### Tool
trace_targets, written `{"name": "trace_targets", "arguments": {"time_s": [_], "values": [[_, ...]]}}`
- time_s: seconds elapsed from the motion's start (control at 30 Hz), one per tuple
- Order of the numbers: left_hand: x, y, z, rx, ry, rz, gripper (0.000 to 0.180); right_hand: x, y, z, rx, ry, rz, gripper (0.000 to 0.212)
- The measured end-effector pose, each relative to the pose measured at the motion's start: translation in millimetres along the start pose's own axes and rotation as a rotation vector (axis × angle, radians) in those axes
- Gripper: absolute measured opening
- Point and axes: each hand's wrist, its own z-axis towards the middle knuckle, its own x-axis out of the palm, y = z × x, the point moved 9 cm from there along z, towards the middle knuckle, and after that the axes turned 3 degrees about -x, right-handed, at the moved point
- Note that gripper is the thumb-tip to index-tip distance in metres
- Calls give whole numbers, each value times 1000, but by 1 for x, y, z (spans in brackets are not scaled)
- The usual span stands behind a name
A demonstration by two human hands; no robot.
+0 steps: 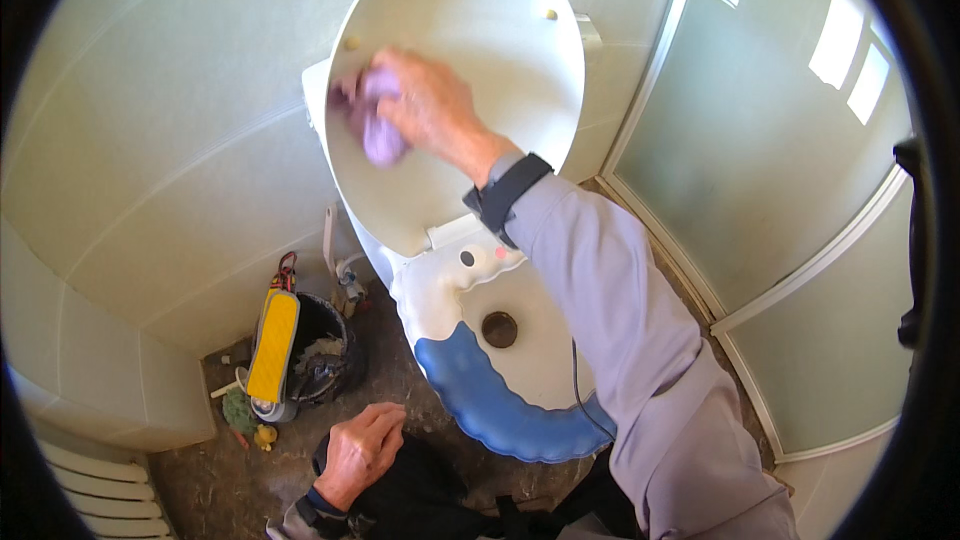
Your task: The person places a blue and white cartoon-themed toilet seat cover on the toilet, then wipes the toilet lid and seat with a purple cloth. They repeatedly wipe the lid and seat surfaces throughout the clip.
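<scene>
My right hand (425, 100) is closed around a crumpled purple cloth (382, 135) and presses it against the left side of the raised toilet lid's underside (480, 60). Part of the cloth is blurred and hidden by the fingers. Lower left, my left hand (358, 452) rests near my dark-clothed knee, its fingers fairly straight, with nothing in it. Below the lid, the toilet seat is down, with a padded cover, blue (480, 405) at the front and white (425, 295) at the back. The toilet bowl (530, 340) shows inside it, with a dark drain hole.
Left of the toilet stands a black-lined bin (335, 370) with rubbish, beside a yellow-and-grey object (274, 345). A green scrubber-like item (238, 410) and a small yellow duck (265, 437) are on the dark floor. A frosted shower screen (760, 140) borders the right; a white radiator (105, 490) is lower left.
</scene>
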Motion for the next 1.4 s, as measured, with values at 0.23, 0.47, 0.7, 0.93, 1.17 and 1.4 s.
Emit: {"name": "trace_targets", "arguments": {"time_s": [0.23,0.47,0.7,0.93,1.17,1.4], "values": [[-4,5,-6,20,-38,11,22,-75,-26,29,96,-425,173,34],[0,4,0,33,-26,-9,22,19,18,-5,14,-338,-6,27],[-1,2,-4,28,-27,14,20,35,-11,-51,263,-158,472,32],[5,1,1,28,1,5,21,32,53,-34,-28,-346,472,22],[8,-1,5,18,29,32,21,106,8,-159,-24,204,31,14],[8,-1,1,4,15,11,16,47,-6,-97,86,-88,266,15]]}}
